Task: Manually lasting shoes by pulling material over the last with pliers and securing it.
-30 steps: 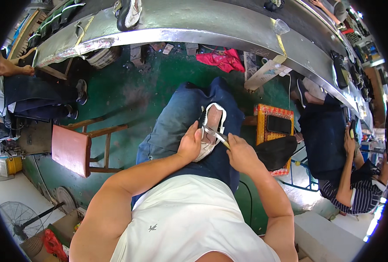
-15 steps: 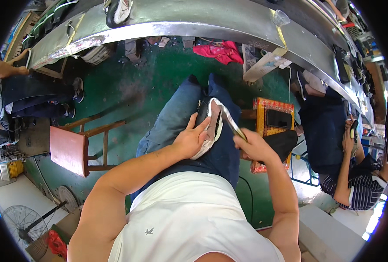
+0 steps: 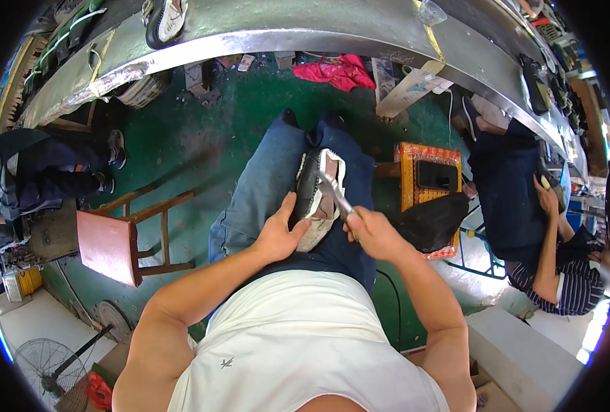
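Note:
On my thighs lies a shoe (image 3: pixel 311 199) with a black sole side, white edging and a pinkish-brown and grey upper. My left hand (image 3: pixel 281 232) is closed on its near left side, thumb on top and fingers along the edge. My right hand (image 3: pixel 373 233) grips a metal hand tool (image 3: pixel 341 202) with a curved head. That head is over the shoe's upper, toward the far half; whether it touches is unclear. Whether the tool is a hammer or pincers I cannot tell.
Ahead runs a metal bench (image 3: pixel 250 31) with another shoe (image 3: pixel 166 24) on it. A stool (image 3: pixel 109 244) stands left. On my right a low orange seat (image 3: pixel 408 199) bears a phone (image 3: pixel 436 176) and a black cloth (image 3: pixel 428 223). A co-worker (image 3: pixel 511 199) sits farther right.
The tool's head has moved left onto the shoe's upper, and my right hand has shifted left. The shoe is turned, showing more black sole side. My left hand has slid left and nearer me.

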`<state>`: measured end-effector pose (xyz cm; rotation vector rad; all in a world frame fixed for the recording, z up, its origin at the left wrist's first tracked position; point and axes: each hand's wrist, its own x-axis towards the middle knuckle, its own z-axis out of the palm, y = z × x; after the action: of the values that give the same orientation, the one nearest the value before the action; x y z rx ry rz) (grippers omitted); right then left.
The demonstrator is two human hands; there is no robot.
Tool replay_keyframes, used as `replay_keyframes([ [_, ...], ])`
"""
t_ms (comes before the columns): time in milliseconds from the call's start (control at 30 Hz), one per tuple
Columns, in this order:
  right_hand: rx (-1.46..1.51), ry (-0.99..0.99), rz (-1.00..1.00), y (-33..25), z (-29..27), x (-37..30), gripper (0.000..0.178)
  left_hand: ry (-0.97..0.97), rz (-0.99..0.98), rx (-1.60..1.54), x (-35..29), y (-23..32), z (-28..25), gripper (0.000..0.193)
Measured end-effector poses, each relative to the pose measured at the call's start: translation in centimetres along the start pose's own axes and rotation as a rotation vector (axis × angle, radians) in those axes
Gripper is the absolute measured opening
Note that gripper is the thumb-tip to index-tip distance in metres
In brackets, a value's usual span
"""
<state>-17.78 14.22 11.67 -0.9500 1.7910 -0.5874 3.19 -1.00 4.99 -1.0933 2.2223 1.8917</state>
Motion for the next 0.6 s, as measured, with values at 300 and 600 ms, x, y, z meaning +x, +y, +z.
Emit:
replay_keyframes([
  [300, 0.102, 0.104, -0.075, 1.5, 3.0, -1.8, 0.035, -0.009, 0.119, 0.143, -0.5, 0.4, -0.2, 0.092],
  [600, 0.062, 0.096, -0.096, 0.2, 2.3, -4.1, 0.025, -0.188, 0.121, 0.027, 2.1, 3.4, -10.6, 0.067],
])
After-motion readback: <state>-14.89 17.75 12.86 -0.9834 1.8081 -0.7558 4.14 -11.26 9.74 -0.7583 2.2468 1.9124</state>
